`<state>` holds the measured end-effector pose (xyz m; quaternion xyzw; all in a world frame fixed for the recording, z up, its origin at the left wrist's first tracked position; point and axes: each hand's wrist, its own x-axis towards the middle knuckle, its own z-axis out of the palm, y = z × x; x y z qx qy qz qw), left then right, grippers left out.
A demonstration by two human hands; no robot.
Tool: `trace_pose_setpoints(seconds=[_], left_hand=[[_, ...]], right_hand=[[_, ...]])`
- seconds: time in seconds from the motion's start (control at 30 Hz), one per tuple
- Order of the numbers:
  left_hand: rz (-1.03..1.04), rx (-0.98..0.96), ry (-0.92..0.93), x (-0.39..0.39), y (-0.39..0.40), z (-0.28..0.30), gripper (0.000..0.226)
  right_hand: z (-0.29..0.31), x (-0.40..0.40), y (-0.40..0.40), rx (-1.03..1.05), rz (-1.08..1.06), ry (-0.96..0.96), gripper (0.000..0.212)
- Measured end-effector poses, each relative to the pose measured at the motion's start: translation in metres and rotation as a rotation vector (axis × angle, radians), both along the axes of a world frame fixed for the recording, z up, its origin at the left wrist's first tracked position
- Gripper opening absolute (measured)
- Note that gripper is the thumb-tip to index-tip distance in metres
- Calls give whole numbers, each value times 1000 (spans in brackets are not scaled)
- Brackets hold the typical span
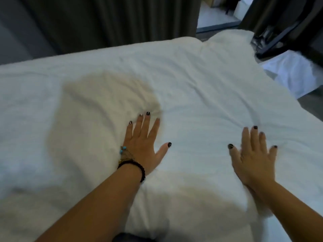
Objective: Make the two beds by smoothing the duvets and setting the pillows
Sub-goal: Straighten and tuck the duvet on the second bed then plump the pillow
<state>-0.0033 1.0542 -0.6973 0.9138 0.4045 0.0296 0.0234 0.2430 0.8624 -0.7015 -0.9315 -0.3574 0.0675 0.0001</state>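
The duvet [183,81] lay spread over the near bed [300,180], white and rumpled, with creases fanning out ahead of both hands. The left hand [145,142] rested flat on it, fingers straight and slightly spread, a dark bead bracelet [138,168] at the wrist. The right hand [253,159] was flat too, pressed into the cover well apart from the left. Neither gripped any cloth. This looked like the smoothing step. The next move likely called for sweeping both palms outward toward the far edge, pushing the creases off. A second white cover [290,72] lay beyond, at the right.
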Motion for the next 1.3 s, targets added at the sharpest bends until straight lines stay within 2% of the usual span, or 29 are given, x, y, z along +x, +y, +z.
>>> trace_pose_setpoints(seconds=[0.1,0.33,0.5,0.67,0.8,0.9,1.03,1.13,1.3], left_hand=[[75,-4,-5,-33,9,1,80],[145,-33,-7,-102,22,13,78],[191,-94,-34,-186,36,21,75],[199,-20,-27,-281,47,23,71],[269,-22,-3,-393,60,9,71],[309,-50,-3,-478,62,3,69],[490,-60,-29,-589,68,6,72],[643,0,44,-693,70,10,74],[839,-18,99,-851,48,16,75]], right_hand=[[13,-41,24,52,19,53,86],[13,-171,104,102,348,13,82],[21,-263,147,86,537,8,80],[21,-348,182,34,748,-54,80],[24,-410,216,55,718,-83,83],[24,-490,239,75,708,-96,87],[17,-632,255,70,996,-52,86],[15,-730,263,38,1264,5,74],[18,-842,282,78,1750,79,71]])
